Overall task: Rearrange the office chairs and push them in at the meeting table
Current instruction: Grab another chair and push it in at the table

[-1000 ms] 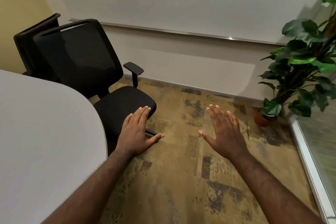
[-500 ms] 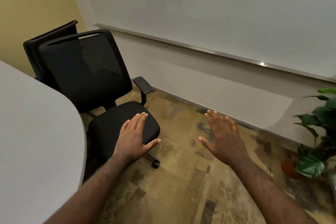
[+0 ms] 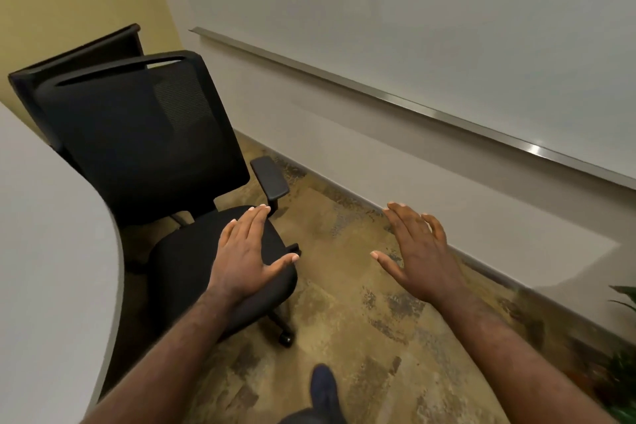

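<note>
While both arms reach forward over the patterned carpet [image 3: 361,313], the left hand [image 3: 246,260] is spread flat, palm down, fingers straight and together with the thumb splayed out, seen over the seat of the nearer office chair [image 3: 148,155]; whether the palm touches the seat cannot be told, and it grasps nothing. The right hand [image 3: 421,251] is likewise splayed, fingers extended and slightly apart, above bare floor with nothing in it. The nearer chair, black with a mesh back, stands just beside the curved edge of the meeting table [image 3: 51,251], its seat partly tucked beneath the tabletop, one armrest [image 3: 270,179] pointing toward the wall and a caster [image 3: 285,337] showing on the carpet. A second black chair [image 3: 86,52] stands directly behind it, close to the yellow wall, mostly hidden. A whiteboard [image 3: 430,27] with a metal tray rail runs along the far wall. A dark shoe [image 3: 323,385] shows at the bottom edge, and plant leaves [image 3: 623,296] sit at the right margin.
</note>
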